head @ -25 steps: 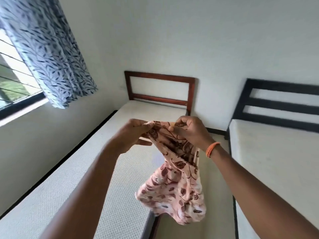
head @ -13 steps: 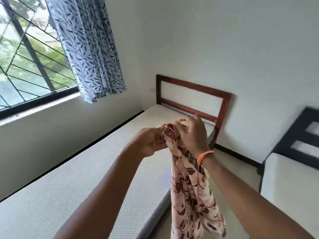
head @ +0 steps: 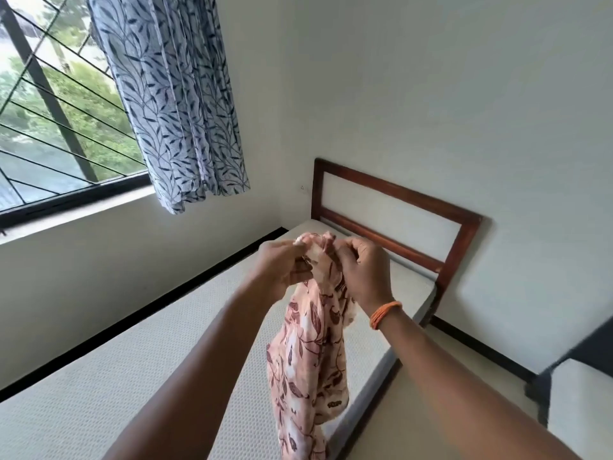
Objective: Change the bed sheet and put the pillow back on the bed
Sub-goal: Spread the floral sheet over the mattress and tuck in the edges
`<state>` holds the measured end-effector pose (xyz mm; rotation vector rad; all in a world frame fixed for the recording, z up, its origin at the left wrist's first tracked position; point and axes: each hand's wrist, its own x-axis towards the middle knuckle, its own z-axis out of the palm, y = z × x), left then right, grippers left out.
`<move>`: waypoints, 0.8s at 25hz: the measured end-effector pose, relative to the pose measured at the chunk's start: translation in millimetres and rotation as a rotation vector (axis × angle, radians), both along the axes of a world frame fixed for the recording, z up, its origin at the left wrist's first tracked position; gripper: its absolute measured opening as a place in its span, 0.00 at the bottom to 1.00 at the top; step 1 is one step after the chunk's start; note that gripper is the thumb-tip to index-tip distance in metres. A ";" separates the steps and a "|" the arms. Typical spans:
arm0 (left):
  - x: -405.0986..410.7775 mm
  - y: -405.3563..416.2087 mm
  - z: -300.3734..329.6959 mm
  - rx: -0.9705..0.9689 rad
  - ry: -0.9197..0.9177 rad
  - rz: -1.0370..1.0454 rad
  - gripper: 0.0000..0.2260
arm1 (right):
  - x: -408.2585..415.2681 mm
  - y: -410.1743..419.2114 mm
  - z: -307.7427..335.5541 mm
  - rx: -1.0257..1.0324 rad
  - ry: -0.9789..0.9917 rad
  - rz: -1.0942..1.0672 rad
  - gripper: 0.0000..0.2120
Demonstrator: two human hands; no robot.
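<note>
A pink bed sheet [head: 308, 366] with a brown leaf print hangs bunched in the air above a bare white mattress [head: 109, 386]. My left hand [head: 282, 263] grips its top edge from the left. My right hand [head: 365, 270], with an orange band on the wrist, grips the same bunched top from the right. The two hands are close together, at the level of the brown wooden headboard [head: 398, 207]. The sheet's lower end drops out of view at the bottom. No pillow is in view.
A barred window [head: 49, 127] with a blue leaf-print curtain [head: 172, 101] is on the left wall beside the bed. A second bed with a dark frame [head: 583, 370] stands at the right edge, with a strip of floor [head: 431, 410] between the beds.
The view has swung left and up, showing more window and less of the second bed. My hands have drawn closer together on the sheet's top, and the sheet hangs longer and narrower.
</note>
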<state>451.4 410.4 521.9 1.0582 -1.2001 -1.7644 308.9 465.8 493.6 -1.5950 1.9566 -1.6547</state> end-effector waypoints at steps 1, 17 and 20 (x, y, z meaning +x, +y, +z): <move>0.0 -25.4 -1.0 0.047 0.031 0.082 0.06 | -12.2 -24.1 -1.9 0.010 -0.119 -0.060 0.14; 54.3 -172.8 27.8 -0.181 -0.149 0.318 0.09 | -172.1 -156.7 -62.6 0.694 -0.513 -0.314 0.21; -2.0 -151.1 36.8 -0.425 -0.297 -0.042 0.05 | -115.0 -172.8 -6.0 0.388 -0.181 0.297 0.33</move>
